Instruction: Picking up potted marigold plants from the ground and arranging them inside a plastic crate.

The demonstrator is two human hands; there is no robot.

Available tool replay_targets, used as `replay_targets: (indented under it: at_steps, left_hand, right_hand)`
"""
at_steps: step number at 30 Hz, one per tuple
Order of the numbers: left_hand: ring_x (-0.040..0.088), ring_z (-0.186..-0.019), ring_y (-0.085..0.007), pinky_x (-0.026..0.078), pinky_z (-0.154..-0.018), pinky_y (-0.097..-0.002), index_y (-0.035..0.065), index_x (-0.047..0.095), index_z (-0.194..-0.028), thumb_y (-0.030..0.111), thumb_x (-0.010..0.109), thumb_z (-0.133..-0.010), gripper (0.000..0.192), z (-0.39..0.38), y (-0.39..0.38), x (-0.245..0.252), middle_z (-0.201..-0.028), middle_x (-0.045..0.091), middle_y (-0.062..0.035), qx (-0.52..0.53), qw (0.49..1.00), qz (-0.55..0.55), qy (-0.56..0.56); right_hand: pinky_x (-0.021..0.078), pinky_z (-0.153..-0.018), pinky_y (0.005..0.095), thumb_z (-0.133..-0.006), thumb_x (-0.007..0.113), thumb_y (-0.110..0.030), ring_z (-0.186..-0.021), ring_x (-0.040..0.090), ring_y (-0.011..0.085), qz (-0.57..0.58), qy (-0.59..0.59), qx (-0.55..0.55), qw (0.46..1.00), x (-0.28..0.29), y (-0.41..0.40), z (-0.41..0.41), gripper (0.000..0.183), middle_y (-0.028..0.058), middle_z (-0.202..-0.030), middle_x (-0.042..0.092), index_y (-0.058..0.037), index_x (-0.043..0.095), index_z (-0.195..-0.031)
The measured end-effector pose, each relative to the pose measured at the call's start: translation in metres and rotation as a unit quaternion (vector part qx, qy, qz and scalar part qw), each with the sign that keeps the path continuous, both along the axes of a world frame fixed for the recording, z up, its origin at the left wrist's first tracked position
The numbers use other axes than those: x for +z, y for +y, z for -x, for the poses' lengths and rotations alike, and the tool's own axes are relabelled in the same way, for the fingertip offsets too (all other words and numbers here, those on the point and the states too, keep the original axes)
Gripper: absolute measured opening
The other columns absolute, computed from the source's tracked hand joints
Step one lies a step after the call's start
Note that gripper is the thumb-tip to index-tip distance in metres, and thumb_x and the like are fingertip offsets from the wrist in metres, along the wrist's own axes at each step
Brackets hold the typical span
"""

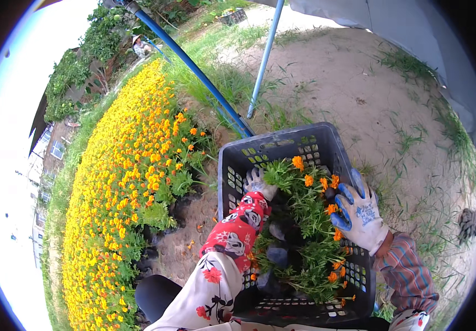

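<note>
A black plastic crate (279, 142) with slotted walls stands before me, holding marigold plants (314, 215) with orange blooms and dark pots or bags (277, 254) at their bases. My left hand (259, 184), in a white work glove, reaches inside the crate beside the leaves at its far left part; its fingers are partly hidden, and whether it grips a plant is unclear. My right hand (356, 211), in a white glove with blue-coated fingers, lies over the crate's right rim with fingers spread, close to the orange blooms. It holds nothing that shows.
Dense rows of yellow and orange marigolds (130, 165) grow at the left. A blue pole (196, 70) slants down to the crate's far side, near a thinner light-blue pole (265, 62). A person in a hat (140, 46) sits far off. Sandy ground (337, 78) spreads at the right.
</note>
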State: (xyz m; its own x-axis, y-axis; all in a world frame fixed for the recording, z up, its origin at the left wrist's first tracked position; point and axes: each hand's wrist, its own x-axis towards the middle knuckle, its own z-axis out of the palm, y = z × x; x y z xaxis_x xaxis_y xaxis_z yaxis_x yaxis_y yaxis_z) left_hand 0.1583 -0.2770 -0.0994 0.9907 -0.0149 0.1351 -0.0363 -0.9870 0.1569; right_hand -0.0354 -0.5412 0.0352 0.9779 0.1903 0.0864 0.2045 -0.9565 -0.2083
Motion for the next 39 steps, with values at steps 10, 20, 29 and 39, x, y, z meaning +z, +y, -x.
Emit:
replay_targets:
  at_steps: [10,20,29,39]
  left_hand:
    - [0.011,-0.136,-0.0361,0.014,-0.103,-0.0647,0.0247,0.023,-0.141,0.046,0.065,-0.073,0.083,0.010,-0.014,0.003,-0.144,0.023,-0.0104,-0.051,0.986,-0.111,0.116]
    - [0.042,-0.120,-0.0352,0.035,-0.098,-0.0481,0.0129,0.045,-0.129,0.047,0.067,-0.070,0.071,0.000,0.016,0.147,-0.128,0.045,-0.0157,-0.298,0.944,-0.140,-0.001]
    - [0.057,-0.097,-0.0307,0.047,-0.080,-0.0426,0.0118,0.060,-0.106,0.043,0.062,-0.076,0.044,0.079,0.254,0.155,-0.103,0.059,-0.0130,-0.184,0.968,-0.110,0.134]
    - [0.061,-0.095,-0.0310,0.047,-0.082,-0.0404,0.0061,0.065,-0.099,0.053,0.063,-0.072,0.054,0.104,0.461,-0.025,-0.097,0.063,-0.0206,0.177,0.944,0.124,0.250]
  right_hand:
    - [0.0221,-0.104,0.0480,-0.082,0.051,-0.042,-0.134,0.018,0.0355,-0.026,-0.059,0.021,0.998,-0.002,-0.003,-0.002,0.049,0.0114,-0.131,0.044,-0.0066,0.058,-0.115]
    - [0.0242,-0.103,0.0495,-0.079,0.058,-0.032,-0.132,0.023,0.0364,0.006,-0.054,0.017,0.998,0.004,0.002,0.004,0.043,0.0144,-0.127,0.046,-0.0016,0.060,-0.109]
    - [0.0301,-0.101,0.0464,-0.075,0.063,-0.017,-0.130,0.028,0.0371,0.024,-0.078,0.016,0.997,0.013,0.021,0.009,0.030,0.0155,-0.123,0.050,-0.0015,0.061,-0.101]
    - [0.0305,-0.100,0.0474,-0.073,0.064,-0.012,-0.127,0.032,0.0385,0.073,-0.018,-0.041,0.996,0.017,0.048,0.004,0.024,0.0148,-0.123,0.049,-0.0030,0.060,-0.095]
